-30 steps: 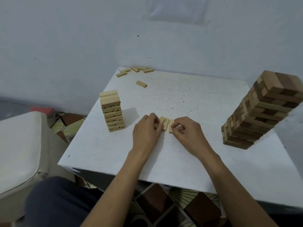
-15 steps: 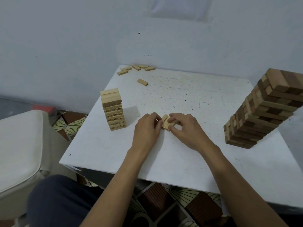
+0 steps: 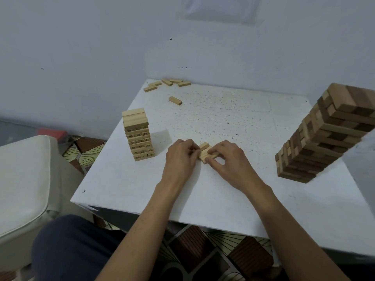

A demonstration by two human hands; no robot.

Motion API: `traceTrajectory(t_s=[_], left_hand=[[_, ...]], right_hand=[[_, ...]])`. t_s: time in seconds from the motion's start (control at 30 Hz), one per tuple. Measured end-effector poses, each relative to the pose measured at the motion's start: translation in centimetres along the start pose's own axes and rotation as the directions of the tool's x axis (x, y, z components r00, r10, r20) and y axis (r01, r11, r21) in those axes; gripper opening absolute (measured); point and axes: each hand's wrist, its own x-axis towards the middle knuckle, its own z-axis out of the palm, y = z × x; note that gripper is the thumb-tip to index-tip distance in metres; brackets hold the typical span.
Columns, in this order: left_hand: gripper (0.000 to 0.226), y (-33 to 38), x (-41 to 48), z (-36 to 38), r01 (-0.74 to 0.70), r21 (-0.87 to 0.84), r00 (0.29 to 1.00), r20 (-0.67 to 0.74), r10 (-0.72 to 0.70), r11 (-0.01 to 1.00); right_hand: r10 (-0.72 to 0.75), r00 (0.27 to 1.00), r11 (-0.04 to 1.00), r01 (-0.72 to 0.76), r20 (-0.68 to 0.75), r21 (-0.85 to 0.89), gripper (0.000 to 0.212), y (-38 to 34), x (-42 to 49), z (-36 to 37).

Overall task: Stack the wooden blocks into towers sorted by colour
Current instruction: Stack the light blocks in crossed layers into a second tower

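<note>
You had a few pale blocks (image 3: pixel 204 154) lying flat and bunched together, pinched between your left fingers (image 3: pixel 190 147) and right fingers (image 3: pixel 218 149). Left of those fingers stood a short pale tower (image 3: pixel 138 134). Well to their right stood a taller mixed light-and-dark tower (image 3: pixel 324 136), and beyond them loose pale blocks (image 3: pixel 167 84) lay scattered.

A second ago the blocks (image 3: pixel 204 153) between the hands were lying flat on the surface (image 3: pixel 223 110), side by side in a loose row with little gaps. Now they're squeezed into one tight bunch, and the block at the far end is tilted, its end poking up over the others. The right hand (image 3: pixel 230 162) has slid in to the left. Before, its curled fingers sat at the row's right end, and now they're over the top of the bunch with the thumb at the near end. The left hand (image 3: pixel 180 159) hardly moves, and its curled fingertips now grip the bunch's left side.
</note>
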Motion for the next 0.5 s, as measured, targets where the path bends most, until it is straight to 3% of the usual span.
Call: traceTrajectory(t_s=[0.2,0.33,0.5], left_hand=[[0.013,0.2,-0.1,-0.4,-0.029,-0.001,0.998,0.057,0.029,1.000],[0.033,-0.1,-0.1,-1.4,-0.056,-0.012,0.986,0.158,0.057,0.998],[0.044,0.3,-0.2,-1.2,-0.087,0.062,0.984,0.164,0.076,0.994]], right_hand=[[-0.029,1.000,0.998,0.029,-0.005,0.052,0.017,0.0,0.0,-0.2],[-0.030,0.999,0.999,0.029,0.018,0.041,0.024,-0.1,0.2,-0.5],[-0.010,0.999,1.000,0.011,0.043,-0.028,0.031,0.1,0.7,-0.3]])
